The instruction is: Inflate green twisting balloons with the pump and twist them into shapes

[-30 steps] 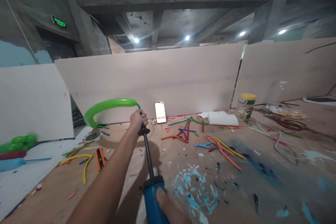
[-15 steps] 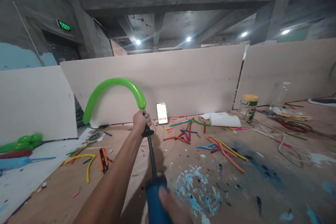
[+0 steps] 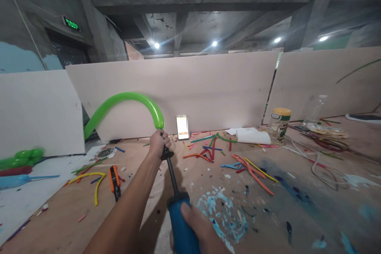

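Left hand and right hand are both closed round the blue-and-black pump; from the left fist a glossy green balloon is seen, plumply arched!

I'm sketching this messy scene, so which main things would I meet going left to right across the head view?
Light blue balloon, long green balloon, blue pump, white paper, yellow-lidded jar, clear bottle.
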Tool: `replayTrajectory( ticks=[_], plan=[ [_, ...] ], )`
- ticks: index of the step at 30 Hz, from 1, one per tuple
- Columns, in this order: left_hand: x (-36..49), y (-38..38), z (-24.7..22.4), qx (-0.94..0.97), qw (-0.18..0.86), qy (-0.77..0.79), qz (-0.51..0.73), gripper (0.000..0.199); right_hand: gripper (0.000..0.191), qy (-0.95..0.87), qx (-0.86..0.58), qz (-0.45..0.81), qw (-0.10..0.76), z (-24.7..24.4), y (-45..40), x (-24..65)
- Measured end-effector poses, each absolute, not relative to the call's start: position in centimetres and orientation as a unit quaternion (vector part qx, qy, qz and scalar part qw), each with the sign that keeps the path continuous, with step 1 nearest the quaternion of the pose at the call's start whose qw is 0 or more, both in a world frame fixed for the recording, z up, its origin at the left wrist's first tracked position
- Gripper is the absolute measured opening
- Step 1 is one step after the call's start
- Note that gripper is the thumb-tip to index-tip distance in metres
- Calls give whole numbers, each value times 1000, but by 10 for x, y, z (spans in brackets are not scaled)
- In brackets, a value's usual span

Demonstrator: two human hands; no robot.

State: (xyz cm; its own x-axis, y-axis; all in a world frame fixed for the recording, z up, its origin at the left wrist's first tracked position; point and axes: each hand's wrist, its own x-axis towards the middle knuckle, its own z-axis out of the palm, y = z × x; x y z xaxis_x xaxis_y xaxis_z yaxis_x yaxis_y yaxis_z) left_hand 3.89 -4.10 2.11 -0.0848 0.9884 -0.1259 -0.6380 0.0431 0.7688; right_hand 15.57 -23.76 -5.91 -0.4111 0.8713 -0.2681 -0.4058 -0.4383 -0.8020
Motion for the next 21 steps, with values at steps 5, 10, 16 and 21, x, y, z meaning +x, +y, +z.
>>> replayTrajectory(
  ticks=[5,10,16,21],
  plan=[
    [63,-51,10,260,644,351,628,31,39,-376,-387,725,428,-30,-195,157],
    [78,-57,4,279,654,349,610,21,53,-433,-329,699,464,-33,-181,164],
    [96,-76,10,328,644,334,605,21,74,-445,-375,657,480,-33,-197,179],
    [107,-76,29,383,618,304,616,9,73,-484,-406,621,464,-31,-219,191]
  ],
)
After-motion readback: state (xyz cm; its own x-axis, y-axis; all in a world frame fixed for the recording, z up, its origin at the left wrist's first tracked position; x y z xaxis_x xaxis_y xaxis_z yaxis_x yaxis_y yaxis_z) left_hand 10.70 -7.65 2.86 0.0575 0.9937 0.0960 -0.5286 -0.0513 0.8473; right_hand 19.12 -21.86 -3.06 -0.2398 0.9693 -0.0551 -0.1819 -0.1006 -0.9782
